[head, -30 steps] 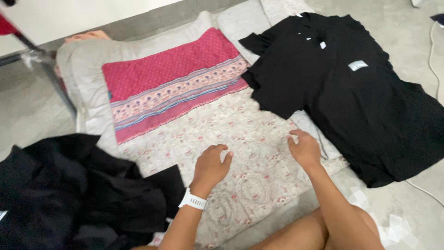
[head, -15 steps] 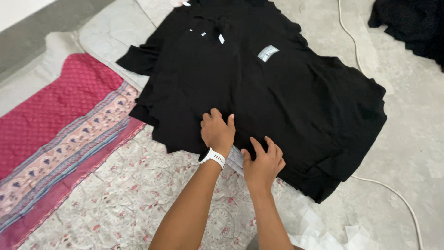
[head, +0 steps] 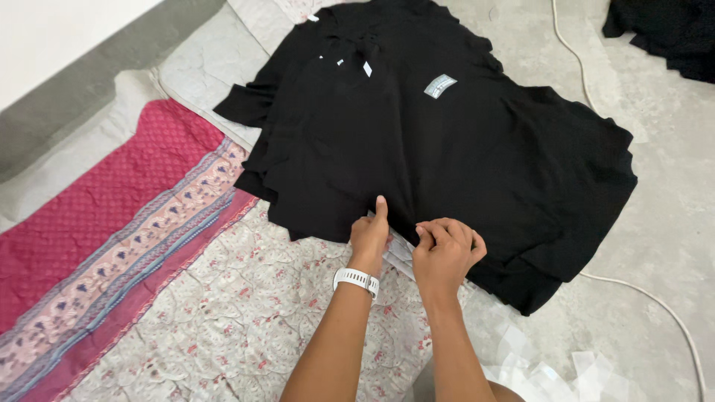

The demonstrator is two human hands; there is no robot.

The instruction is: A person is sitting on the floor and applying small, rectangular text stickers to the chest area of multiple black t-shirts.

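Both hands at the near hem of a stack of black shirts (head: 447, 149)

Left hand (head: 369, 237), with a white watch (head: 356, 280) on its wrist, lies flat with fingers together on the hem; just right of it, the right hand (head: 447, 253) pinches the hem with curled fingers. Left of the shirts lies a pink cloth (head: 97, 238); right of them a white cable (head: 655, 298) on the floor

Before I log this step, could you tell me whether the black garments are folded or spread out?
Spread out: the black garments lie flat in an overlapping stack, sleeve extended; both hands at the hem.
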